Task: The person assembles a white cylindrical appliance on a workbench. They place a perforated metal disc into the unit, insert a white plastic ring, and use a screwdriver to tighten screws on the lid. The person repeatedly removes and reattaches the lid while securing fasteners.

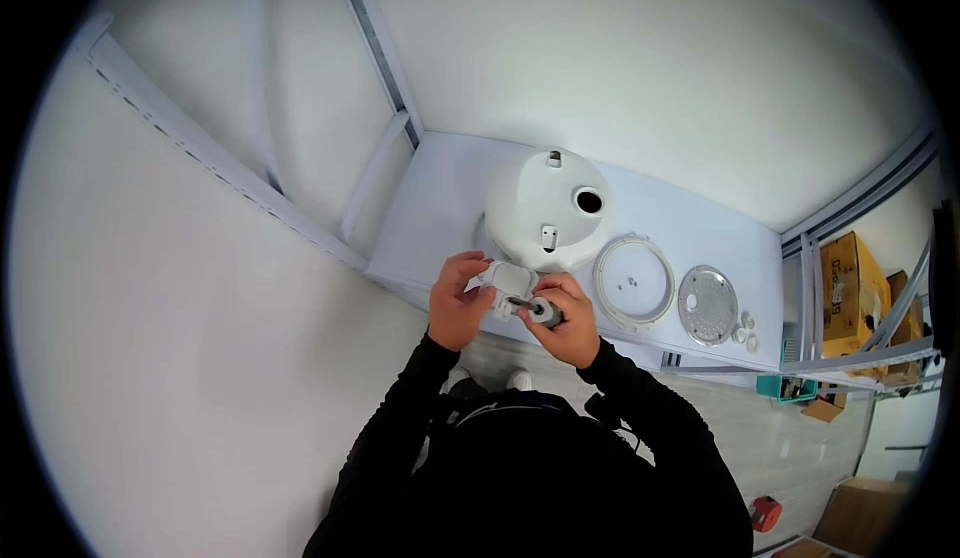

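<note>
Component [512, 278], white, between the hands [458, 308] [568, 326], left gripping its edge, right holding cylindrical tool [545, 312] beside it

Downward head-worn fisheye view

The bare left hand [458, 303], thumb and fingers bent inward toward the body's midline, sits level with the bare right hand [567, 320], the two near each other but apart. The right hand's fingers curl more tightly, thumb pointing across to the left. Both wrists show just past the cuffs. The black-sleeved left forearm [388, 426] and the black-sleeved right forearm [652, 406] slant up and inward from the dark-clad torso [530, 473], elbows spread wide.
</note>
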The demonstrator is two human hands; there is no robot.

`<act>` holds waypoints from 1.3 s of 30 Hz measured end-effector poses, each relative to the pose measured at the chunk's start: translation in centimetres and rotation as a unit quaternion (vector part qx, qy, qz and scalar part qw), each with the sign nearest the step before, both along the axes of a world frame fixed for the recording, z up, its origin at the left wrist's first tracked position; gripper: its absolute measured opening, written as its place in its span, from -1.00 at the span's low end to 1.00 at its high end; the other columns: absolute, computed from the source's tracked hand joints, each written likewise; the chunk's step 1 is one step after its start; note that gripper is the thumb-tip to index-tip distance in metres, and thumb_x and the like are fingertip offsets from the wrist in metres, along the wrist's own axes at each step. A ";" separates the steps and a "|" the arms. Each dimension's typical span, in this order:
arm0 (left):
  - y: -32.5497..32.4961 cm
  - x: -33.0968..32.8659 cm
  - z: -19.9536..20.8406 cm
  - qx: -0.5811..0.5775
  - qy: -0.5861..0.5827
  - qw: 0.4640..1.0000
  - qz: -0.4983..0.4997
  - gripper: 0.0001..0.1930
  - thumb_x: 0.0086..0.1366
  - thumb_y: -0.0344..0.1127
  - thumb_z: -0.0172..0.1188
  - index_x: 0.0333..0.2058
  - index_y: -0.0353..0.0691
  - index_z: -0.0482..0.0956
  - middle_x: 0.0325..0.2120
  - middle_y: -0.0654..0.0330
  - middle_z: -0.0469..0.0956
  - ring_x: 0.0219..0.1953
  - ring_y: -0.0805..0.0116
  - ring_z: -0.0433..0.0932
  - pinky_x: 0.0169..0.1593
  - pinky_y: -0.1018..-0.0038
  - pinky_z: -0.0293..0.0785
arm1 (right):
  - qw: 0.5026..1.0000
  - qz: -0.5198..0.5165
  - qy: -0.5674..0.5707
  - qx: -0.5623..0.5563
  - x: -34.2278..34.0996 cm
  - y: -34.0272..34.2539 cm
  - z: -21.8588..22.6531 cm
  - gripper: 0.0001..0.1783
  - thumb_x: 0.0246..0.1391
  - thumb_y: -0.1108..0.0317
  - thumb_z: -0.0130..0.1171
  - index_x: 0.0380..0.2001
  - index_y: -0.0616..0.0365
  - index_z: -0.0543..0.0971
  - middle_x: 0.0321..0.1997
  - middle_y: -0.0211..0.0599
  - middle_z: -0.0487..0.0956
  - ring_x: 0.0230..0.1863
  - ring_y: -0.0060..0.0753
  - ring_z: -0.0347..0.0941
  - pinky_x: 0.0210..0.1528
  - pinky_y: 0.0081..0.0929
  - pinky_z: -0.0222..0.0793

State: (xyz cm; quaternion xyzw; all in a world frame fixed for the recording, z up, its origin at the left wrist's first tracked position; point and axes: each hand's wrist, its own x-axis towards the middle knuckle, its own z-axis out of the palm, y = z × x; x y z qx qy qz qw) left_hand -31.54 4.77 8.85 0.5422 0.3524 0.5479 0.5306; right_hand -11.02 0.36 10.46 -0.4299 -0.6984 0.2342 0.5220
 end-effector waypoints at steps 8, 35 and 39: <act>1.6 -5.3 -2.0 -0.162 0.043 0.984 0.052 -0.66 0.20 -0.60 0.31 -0.04 -0.35 0.52 -0.11 0.14 0.59 -0.11 0.33 0.64 -0.10 0.47 0.62 | 0.998 0.054 -0.019 -0.017 -3.6 2.5 -0.4 -0.65 -0.18 0.62 0.41 -0.24 0.24 0.61 -0.04 -0.17 0.59 -0.11 -0.11 0.58 -0.08 -0.30 0.51; 16.5 -9.1 -14.3 -0.076 0.305 0.938 0.148 -0.83 0.10 -0.38 0.44 -0.32 -0.24 0.68 -0.30 0.12 0.62 -0.27 0.22 0.63 -0.14 0.31 0.59 | 0.992 -0.083 0.044 -0.084 -6.8 4.0 4.2 -0.78 -0.12 0.60 0.34 -0.32 0.24 0.61 -0.31 -0.17 0.64 -0.33 -0.17 0.58 -0.24 -0.39 0.47; 16.8 -8.5 -12.2 -0.006 0.353 0.923 0.155 -0.83 0.13 -0.36 0.44 -0.31 -0.22 0.66 -0.31 0.13 0.59 -0.32 0.22 0.61 -0.18 0.32 0.57 | 0.990 -0.112 0.058 -0.056 -6.7 4.1 4.6 -0.77 -0.17 0.61 0.34 -0.34 0.23 0.61 -0.32 -0.18 0.65 -0.32 -0.15 0.59 -0.21 -0.39 0.49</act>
